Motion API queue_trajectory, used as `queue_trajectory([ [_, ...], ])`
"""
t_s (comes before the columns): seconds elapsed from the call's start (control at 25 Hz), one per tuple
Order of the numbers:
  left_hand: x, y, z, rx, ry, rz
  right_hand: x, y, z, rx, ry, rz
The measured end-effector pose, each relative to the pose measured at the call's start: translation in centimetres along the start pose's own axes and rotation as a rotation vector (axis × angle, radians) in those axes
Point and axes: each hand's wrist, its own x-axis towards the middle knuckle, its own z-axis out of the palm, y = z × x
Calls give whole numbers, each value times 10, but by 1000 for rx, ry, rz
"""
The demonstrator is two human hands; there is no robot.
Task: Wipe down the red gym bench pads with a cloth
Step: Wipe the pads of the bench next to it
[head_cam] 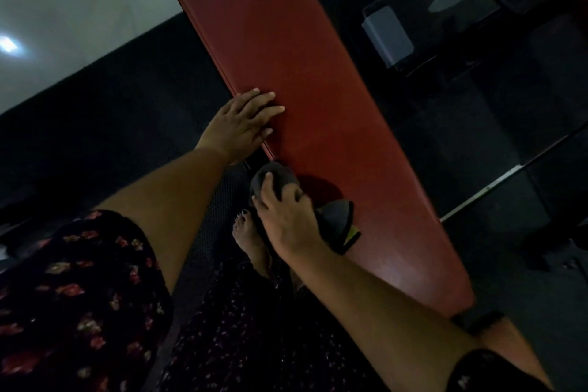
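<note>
A long red bench pad [305, 79] runs diagonally from upper left to lower right. My left hand [243, 122] rests flat on its left edge, fingers straight. Lower down, my right hand [286, 219] grips a dark grey cloth [337, 221] with a yellow-green patch, pressed against the pad's near edge. The cloth bunches out above my fingers and trails to the right under my palm.
A black rubber floor surrounds the bench, with pale glossy tiles [63, 9] at upper left. Grey metal gym equipment [388, 35] stands to the right of the pad. A metal bar [496, 181] lies right of the bench. My bare foot [251, 242] stands beside the bench.
</note>
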Motion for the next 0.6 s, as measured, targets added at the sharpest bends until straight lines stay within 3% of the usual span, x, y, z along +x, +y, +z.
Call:
queue_trajectory([
  [0.08,2,-7,-4,-32,46,-106,13,3,-7,44,-18,-61],
  [0.16,6,-14,-9,-90,10,-212,22,28,-16,137,35,-3],
  [0.28,7,-19,-13,-121,-17,-214,33,98,-23,298,72,345],
  [0.44,8,-21,-9,-80,-23,-198,29,196,-19,346,-11,708],
  [0.52,10,-23,-7,-32,-27,-173,34,211,-19,358,-50,781],
  [0.6,11,-26,-6,-12,-41,-157,50,195,-25,316,17,752],
])
